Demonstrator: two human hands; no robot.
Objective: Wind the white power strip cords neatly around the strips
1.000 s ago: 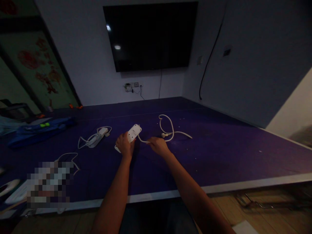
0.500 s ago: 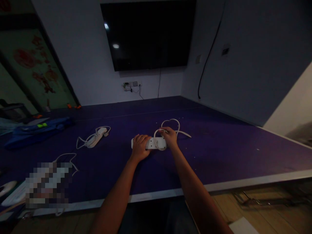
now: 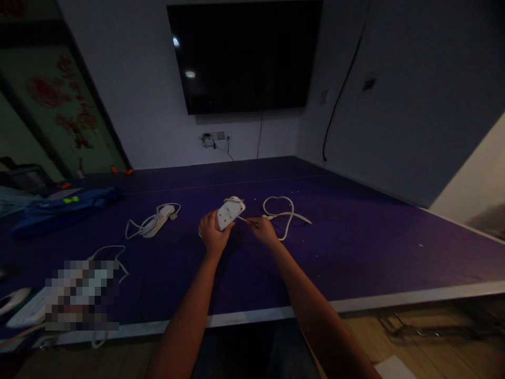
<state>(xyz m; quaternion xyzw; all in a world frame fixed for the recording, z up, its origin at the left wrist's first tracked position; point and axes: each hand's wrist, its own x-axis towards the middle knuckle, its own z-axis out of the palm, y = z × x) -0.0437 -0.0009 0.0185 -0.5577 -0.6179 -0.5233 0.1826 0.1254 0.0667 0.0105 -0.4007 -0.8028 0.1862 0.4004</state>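
Observation:
My left hand [image 3: 212,235] is closed around a white power strip [image 3: 229,212], which it holds tilted up off the purple table [image 3: 355,247]. A turn of the strip's white cord sits over its far end. My right hand [image 3: 263,230] pinches that cord [image 3: 284,215] just right of the strip. The rest of the cord lies in a loop on the table beyond my right hand.
A second white power strip with a bundled cord [image 3: 154,223] lies to the left. Another white cord [image 3: 111,253] sits by a blurred patch at the near left. A blue bag [image 3: 59,209] lies far left. A dark screen [image 3: 242,55] hangs on the wall.
The strip lay flat under both hands half a second ago. Now my left hand has tipped it up and my right hand has drawn back along the cord.

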